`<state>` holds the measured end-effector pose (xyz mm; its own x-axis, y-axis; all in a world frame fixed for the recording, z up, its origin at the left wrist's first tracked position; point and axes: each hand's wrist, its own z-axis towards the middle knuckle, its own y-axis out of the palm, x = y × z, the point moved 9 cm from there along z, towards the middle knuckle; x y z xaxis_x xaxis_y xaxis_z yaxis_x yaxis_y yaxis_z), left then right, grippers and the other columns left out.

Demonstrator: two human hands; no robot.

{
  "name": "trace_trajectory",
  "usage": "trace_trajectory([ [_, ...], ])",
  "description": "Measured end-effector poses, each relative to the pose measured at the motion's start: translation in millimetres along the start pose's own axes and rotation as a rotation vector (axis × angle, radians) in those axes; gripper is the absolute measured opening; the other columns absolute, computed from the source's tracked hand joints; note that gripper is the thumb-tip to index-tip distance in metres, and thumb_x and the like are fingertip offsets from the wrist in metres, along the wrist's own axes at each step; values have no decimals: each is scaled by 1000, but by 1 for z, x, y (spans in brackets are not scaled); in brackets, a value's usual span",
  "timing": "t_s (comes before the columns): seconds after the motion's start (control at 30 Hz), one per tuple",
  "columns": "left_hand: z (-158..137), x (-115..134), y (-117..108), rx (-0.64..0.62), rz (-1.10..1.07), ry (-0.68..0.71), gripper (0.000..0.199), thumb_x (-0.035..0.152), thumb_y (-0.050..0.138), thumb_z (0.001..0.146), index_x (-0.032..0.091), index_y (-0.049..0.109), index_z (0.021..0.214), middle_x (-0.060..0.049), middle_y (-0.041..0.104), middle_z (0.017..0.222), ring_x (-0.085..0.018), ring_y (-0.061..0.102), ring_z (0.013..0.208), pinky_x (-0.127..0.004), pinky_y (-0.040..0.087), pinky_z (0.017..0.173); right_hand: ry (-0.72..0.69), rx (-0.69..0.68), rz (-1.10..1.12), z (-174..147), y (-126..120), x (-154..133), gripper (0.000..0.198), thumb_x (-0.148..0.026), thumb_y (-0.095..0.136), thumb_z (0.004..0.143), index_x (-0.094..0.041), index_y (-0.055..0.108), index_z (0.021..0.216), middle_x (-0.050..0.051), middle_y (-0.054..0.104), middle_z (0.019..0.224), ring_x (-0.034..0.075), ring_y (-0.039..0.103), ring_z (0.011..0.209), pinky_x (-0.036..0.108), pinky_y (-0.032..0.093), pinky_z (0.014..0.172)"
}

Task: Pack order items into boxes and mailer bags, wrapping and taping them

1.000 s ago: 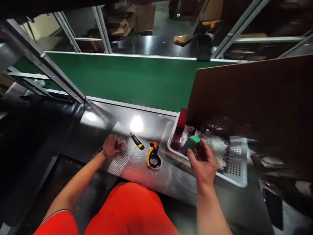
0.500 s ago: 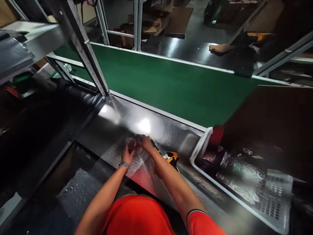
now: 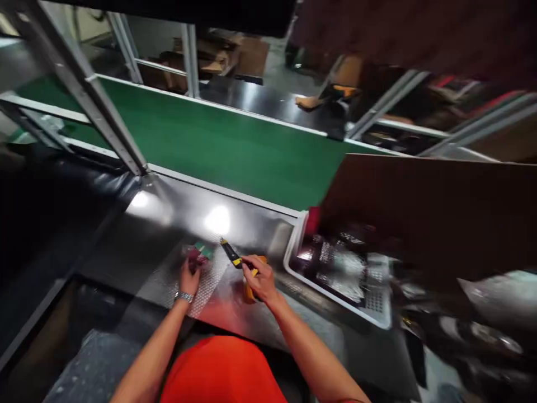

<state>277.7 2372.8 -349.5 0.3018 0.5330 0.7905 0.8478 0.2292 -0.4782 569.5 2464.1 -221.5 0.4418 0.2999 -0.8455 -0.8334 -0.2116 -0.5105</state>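
My left hand [image 3: 188, 280], with a metal watch at the wrist, grips a small dark-red item in clear wrap [image 3: 196, 256] that has a green part at its far right side. Under it, a sheet of bubble wrap [image 3: 212, 282] lies on the shiny metal bench. My right hand [image 3: 260, 278] is closed round the near end of a black and yellow utility knife [image 3: 230, 252], whose tip points away and left. An orange object [image 3: 248, 294] sits partly hidden below my right hand; its kind is unclear.
A white plastic basket [image 3: 335, 305] with clear-wrapped packages stands on the right of the bench. Behind the bench runs a green conveyor belt [image 3: 218, 148]. A large brown panel [image 3: 419, 218] rises behind the basket, and a metal post [image 3: 90, 106] stands at left.
My right hand has left the wrapped item, moved right and now holds the utility knife. My left hand stays on the item. The view has swung to the right.
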Motion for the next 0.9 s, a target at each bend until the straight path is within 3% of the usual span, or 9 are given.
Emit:
trace_trajectory([
  [0.03,-6,-12,-7,57,-19,-48,77,48,72,90,10,62,158,-26,81,145,-42,77,141,-60,56,129,6,120,-29,-18,-42,9,31,-44,62,109,-26,84,121,11,85,106,28,77,92,45,66,88],
  [0.13,-19,-47,-12,70,-5,-105,92,66,70,79,12,60,154,-26,81,143,-46,78,138,-63,59,126,158,410,-207,-60,-159,47,32,-44,58,107,-24,82,112,12,84,103,28,76,93,44,65,87],
  [0.2,-26,-65,-11,35,46,-127,94,76,65,75,17,61,149,-24,83,140,-48,81,133,-65,62,122,336,414,-382,-70,-212,80,34,-38,54,105,-22,82,115,13,86,109,28,79,98,43,66,91],
  [0.27,-35,-74,-14,40,96,-147,88,81,64,70,24,64,137,-21,85,133,-49,84,124,-66,65,117,481,297,-524,-68,-241,113,35,-29,55,102,-20,84,120,14,88,119,28,81,106,41,65,98],
  [0.33,-46,-72,-15,60,120,-168,77,83,64,65,33,62,124,-11,89,120,-47,87,107,-68,68,109,538,196,-596,-58,-255,139,37,-22,57,100,-19,85,124,15,88,126,30,81,113,41,63,103],
  [0.43,-61,-55,-6,56,94,-161,69,82,69,60,38,59,113,1,89,100,-45,87,92,-71,69,106,534,156,-640,-31,-264,163,40,-18,57,103,-18,84,132,18,85,136,32,77,123,42,59,108],
  [0.53,-71,-35,10,26,67,-95,66,78,76,59,35,65,108,-5,90,99,-48,87,106,-69,67,111,506,102,-722,7,-265,179,45,-17,54,107,-18,79,144,20,79,147,34,67,135,43,53,114],
  [0.67,-84,-31,26,36,43,-73,77,80,75,60,27,70,116,-15,89,115,-46,87,108,-66,69,108,489,-15,-857,52,-260,194,46,-18,47,112,-13,74,149,26,74,150,38,58,137,48,44,115],
  [0.9,-91,-24,16,178,94,51,76,70,72,70,17,71,125,-21,80,123,-40,84,99,-72,66,111,442,-271,-989,68,-235,198,39,-8,50,106,-5,81,129,33,79,127,42,66,127,50,37,104],
])
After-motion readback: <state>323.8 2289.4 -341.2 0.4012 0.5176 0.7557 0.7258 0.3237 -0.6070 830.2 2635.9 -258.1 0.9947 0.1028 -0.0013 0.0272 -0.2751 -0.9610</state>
